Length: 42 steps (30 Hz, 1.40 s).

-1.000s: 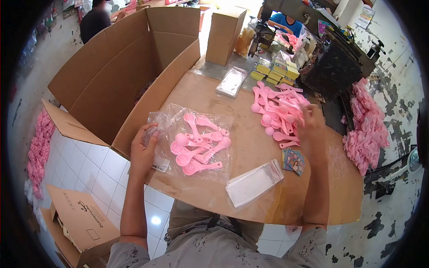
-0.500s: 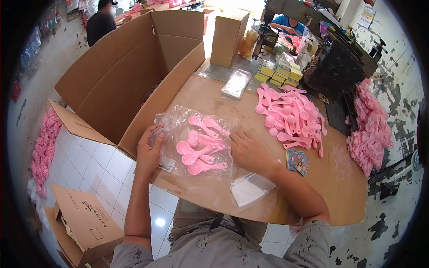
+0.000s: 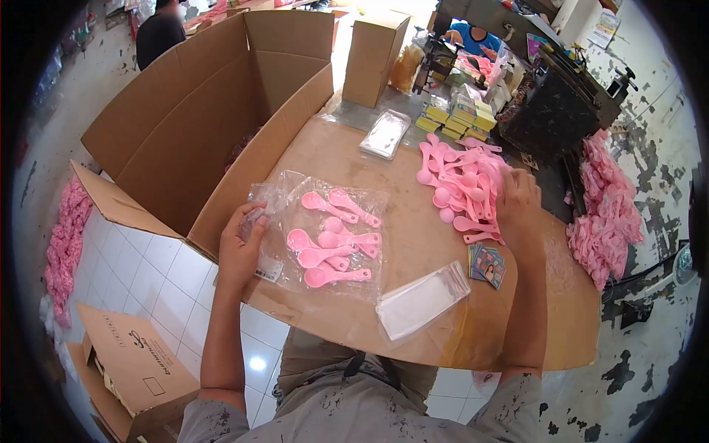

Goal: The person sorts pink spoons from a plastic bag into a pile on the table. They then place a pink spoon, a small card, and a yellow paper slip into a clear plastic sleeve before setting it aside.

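Observation:
My left hand (image 3: 242, 238) pinches the left edge of a large clear plastic bag (image 3: 292, 193) lying flat on the cardboard-covered table. Several pink measuring spoons (image 3: 323, 277) lie spread inside that bag. At the right edge of a heap of loose pink spoons (image 3: 459, 177) is my right hand (image 3: 521, 198), its fingers bent and slightly blurred. Whether those fingers grip a spoon cannot be made out. Small printed cards (image 3: 487, 267) lie fanned just below the heap. A stack of clear plastic sleeves (image 3: 422, 301) rests near the front edge of the table.
A large open carton (image 3: 166, 118) stands against the table's left side. Further back are another clear packet stack (image 3: 385, 134), yellow-edged card bundles (image 3: 458, 113) and a tall cardboard box (image 3: 374, 59). Dark machinery (image 3: 550, 103) and pink bundles (image 3: 602, 210) are on the right. Two people sit beyond.
My right hand has left the bag's right edge and moved right to the spoon heap. The front sleeve stack is now fully uncovered. My left hand stays at the bag.

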Motion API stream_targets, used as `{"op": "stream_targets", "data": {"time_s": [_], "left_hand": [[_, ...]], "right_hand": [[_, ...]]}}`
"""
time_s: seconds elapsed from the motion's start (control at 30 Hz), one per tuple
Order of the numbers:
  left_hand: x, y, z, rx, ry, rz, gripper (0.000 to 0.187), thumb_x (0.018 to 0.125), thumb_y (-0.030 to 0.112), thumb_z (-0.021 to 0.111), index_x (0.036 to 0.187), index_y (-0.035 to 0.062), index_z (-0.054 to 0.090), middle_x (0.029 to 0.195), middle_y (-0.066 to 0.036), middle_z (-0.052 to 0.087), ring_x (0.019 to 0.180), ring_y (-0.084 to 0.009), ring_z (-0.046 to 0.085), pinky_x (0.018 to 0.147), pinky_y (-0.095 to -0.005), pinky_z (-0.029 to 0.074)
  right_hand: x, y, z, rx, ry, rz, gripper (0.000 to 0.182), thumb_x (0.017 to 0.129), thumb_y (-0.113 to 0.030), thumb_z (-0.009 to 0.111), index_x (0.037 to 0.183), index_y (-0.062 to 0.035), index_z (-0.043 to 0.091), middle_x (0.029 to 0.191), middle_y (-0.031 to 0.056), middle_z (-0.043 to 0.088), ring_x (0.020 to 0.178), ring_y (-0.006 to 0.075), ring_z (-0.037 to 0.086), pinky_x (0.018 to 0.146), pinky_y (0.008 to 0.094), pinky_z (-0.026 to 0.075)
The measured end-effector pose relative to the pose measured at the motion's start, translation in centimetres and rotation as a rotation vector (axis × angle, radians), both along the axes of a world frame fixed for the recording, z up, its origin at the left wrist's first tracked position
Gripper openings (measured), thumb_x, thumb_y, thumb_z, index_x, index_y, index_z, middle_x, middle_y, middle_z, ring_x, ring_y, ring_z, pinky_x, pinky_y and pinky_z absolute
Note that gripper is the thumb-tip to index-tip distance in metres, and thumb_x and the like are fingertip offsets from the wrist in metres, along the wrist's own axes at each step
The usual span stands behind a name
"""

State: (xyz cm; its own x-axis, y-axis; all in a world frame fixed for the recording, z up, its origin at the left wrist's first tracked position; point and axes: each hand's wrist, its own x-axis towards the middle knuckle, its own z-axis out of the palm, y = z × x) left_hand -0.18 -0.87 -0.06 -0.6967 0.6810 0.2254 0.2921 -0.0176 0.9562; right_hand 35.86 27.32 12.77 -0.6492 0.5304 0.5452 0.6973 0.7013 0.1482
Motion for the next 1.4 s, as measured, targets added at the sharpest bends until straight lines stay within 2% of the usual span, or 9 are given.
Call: {"op": "stream_targets", "data": {"time_s": [0.07, 0.23, 0.43, 0.63, 0.77, 0.87, 1.0, 1.1, 1.4], "left_hand": [[-0.1, 0.1, -0.1, 0.012, 0.038, 0.005, 0.025, 0.103, 0.017, 0.066, 0.125, 0.0041, 0.068, 0.117, -0.006, 0.071, 0.109, -0.0144, 0.064, 0.095, -0.0300, 0.050], [-0.1, 0.2, -0.1, 0.011, 0.014, 0.007, 0.025, 0.104, 0.018, 0.066, 0.125, 0.0050, 0.068, 0.117, -0.007, 0.071, 0.110, -0.0149, 0.064, 0.097, -0.0302, 0.050], [0.2, -0.1, 0.8, -0.008, 0.043, 0.022, 0.025, 0.104, 0.018, 0.066, 0.125, 0.0055, 0.068, 0.116, -0.005, 0.071, 0.107, -0.0134, 0.063, 0.095, -0.0294, 0.050], [-0.3, 0.1, -0.2, 0.022, 0.007, -0.002, 0.025, 0.103, 0.017, 0.066, 0.125, 0.0050, 0.068, 0.116, -0.006, 0.071, 0.105, -0.0133, 0.064, 0.095, -0.0293, 0.050], [0.3, 0.0, 0.6, 0.003, 0.011, 0.016, 0.025, 0.103, 0.016, 0.066, 0.126, 0.0048, 0.068, 0.116, -0.007, 0.072, 0.105, -0.0137, 0.064, 0.095, -0.0294, 0.050], [0.1, 0.0, 0.3, 0.006, 0.002, 0.007, 0.025, 0.103, 0.015, 0.066, 0.126, 0.0050, 0.068, 0.117, -0.008, 0.072, 0.107, -0.0137, 0.064, 0.097, -0.0297, 0.049], [0.2, 0.0, 0.5, 0.025, 0.004, 0.019, 0.026, 0.104, 0.015, 0.065, 0.127, 0.0053, 0.067, 0.118, -0.006, 0.070, 0.109, -0.0128, 0.063, 0.097, -0.0288, 0.049], [0.2, -0.2, 0.5, 0.092, -0.055, -0.010, 0.026, 0.104, 0.014, 0.064, 0.128, 0.0050, 0.066, 0.117, -0.004, 0.069, 0.110, -0.0118, 0.062, 0.096, -0.0279, 0.049], [-0.2, -0.5, 0.1, 0.108, -0.085, -0.069, 0.024, 0.105, 0.011, 0.062, 0.128, 0.0041, 0.066, 0.116, -0.003, 0.069, 0.107, -0.0106, 0.063, 0.095, -0.0265, 0.049]], "right_hand": [[-0.4, 1.2, -2.5, 0.036, 0.046, 0.086, 0.035, 0.092, -0.007, 0.063, 0.126, -0.0040, 0.066, 0.123, 0.0152, 0.065, 0.120, 0.0339, 0.060, 0.105, 0.0462, 0.046], [-7.3, -6.8, -7.1, -0.460, -0.015, 0.633, 0.026, 0.087, -0.004, 0.067, 0.112, 0.0000, 0.068, 0.122, 0.0151, 0.064, 0.123, 0.0345, 0.058, 0.107, 0.0425, 0.045], [-10.6, -8.8, -9.9, -0.201, -0.312, 0.563, 0.020, 0.084, -0.010, 0.065, 0.101, 0.0011, 0.066, 0.102, 0.0143, 0.062, 0.101, 0.0310, 0.061, 0.093, 0.0414, 0.050], [-5.7, -6.5, -4.9, -0.554, -0.153, 0.468, 0.018, 0.086, -0.004, 0.059, 0.102, 0.0009, 0.063, 0.097, 0.0178, 0.061, 0.097, 0.0375, 0.062, 0.089, 0.0439, 0.050], [-0.8, -2.0, -0.4, -0.544, -0.117, -0.072, 0.023, 0.093, -0.008, 0.059, 0.113, 0.0010, 0.066, 0.111, 0.0202, 0.067, 0.108, 0.0383, 0.063, 0.094, 0.0457, 0.050], [1.3, 0.5, -1.6, 0.268, -0.053, -0.156, 0.026, 0.094, -0.014, 0.062, 0.116, 0.0000, 0.067, 0.110, 0.0176, 0.068, 0.109, 0.0365, 0.063, 0.097, 0.0443, 0.050], [-3.3, -2.0, -4.6, -0.491, 0.059, 0.308, 0.030, 0.094, -0.014, 0.065, 0.120, -0.0008, 0.069, 0.124, 0.0173, 0.064, 0.114, 0.0348, 0.062, 0.101, 0.0438, 0.048], [-8.7, -6.4, -6.8, -0.523, -0.045, 0.565, 0.033, 0.094, -0.022, 0.070, 0.117, 0.0021, 0.069, 0.125, 0.0168, 0.065, 0.118, 0.0350, 0.060, 0.104, 0.0441, 0.047], [-15.7, -6.3, -11.4, -0.199, -0.203, 0.465, 0.024, 0.086, -0.016, 0.065, 0.104, -0.0006, 0.064, 0.107, 0.0158, 0.061, 0.104, 0.0348, 0.058, 0.091, 0.0425, 0.046]]}}
